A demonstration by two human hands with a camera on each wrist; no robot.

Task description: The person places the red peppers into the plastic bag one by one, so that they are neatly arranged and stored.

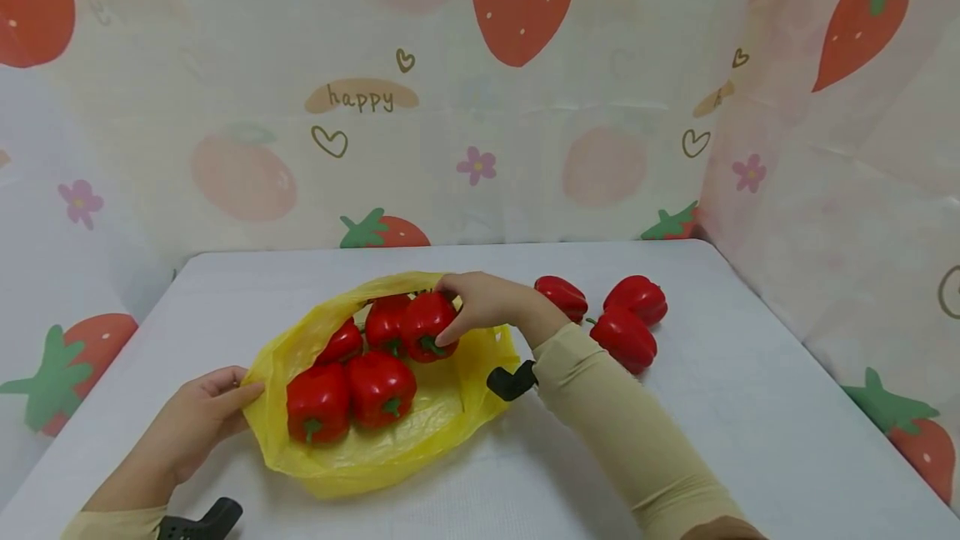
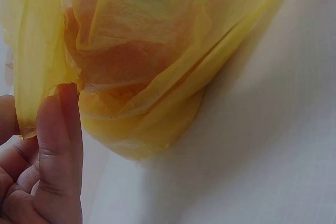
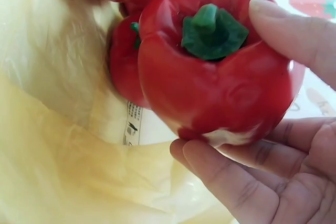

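A yellow plastic bag (image 1: pixel 450 407) lies on the table with its mouth spread wide. My left hand (image 1: pixel 202 415) pinches the bag's left rim; the left wrist view shows the thin plastic (image 2: pixel 42 61) between thumb and fingers. In my right hand (image 1: pixel 498 302) is a red bell pepper (image 3: pixel 210 93), gripped between thumb and fingers at the bag's far right side. Several other red bell peppers (image 1: pixel 381 390) sit inside the bag, grouped to the left of the held one. The bag's underside is hidden.
Three more red bell peppers (image 1: pixel 624 340) lie on the white table (image 1: pixel 720 407) to the right, beyond my right forearm (image 1: pixel 630 432). Behind the table hangs a curtain (image 1: pixel 525 123) printed with strawberries. Black wrist mounts (image 1: pixel 512 382) sit at my wrists.
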